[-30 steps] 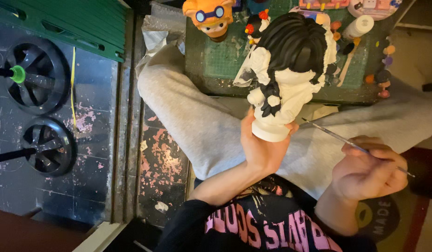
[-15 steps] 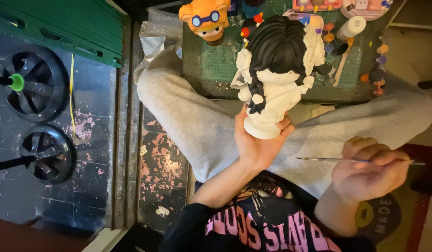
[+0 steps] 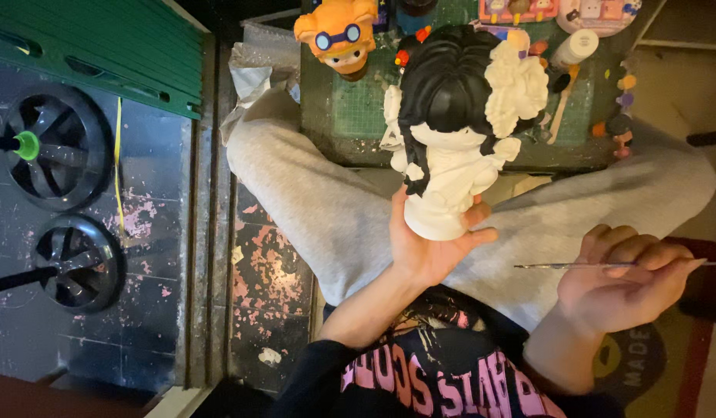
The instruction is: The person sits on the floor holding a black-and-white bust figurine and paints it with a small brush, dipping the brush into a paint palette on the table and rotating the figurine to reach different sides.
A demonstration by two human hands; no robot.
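Nearest, the right hand [image 3: 621, 286] hovers over the lap. Its fingers are clenched round one thin brush [image 3: 605, 265], which lies level with its tip pointing left, well clear of any surface. A little further out, the left hand [image 3: 431, 248] is turned palm up. Its fingers and thumb grip the round base of one white figurine [image 3: 458, 131] with black hair and a cluster of white flowers. The figurine stands upright above the grey trouser legs [image 3: 319, 201], at the near edge of the table [image 3: 358, 116].

The work looks like painting, caught between strokes, with the brush off the piece and the figurine held up for a look. A next stroke would need the tip brought across to the figurine, with the left hand keeping the base steady or turning the wanted face toward the brush.

Beyond, one orange figure [image 3: 338, 35] with blue goggles stands at the table's far left corner. One white bottle [image 3: 574, 48] sits toward the far right. Small paint pots line the right edge, too crowded to count. On the floor to the left lie two black wheels [image 3: 52, 147], with one green crate [image 3: 102, 46] behind them.
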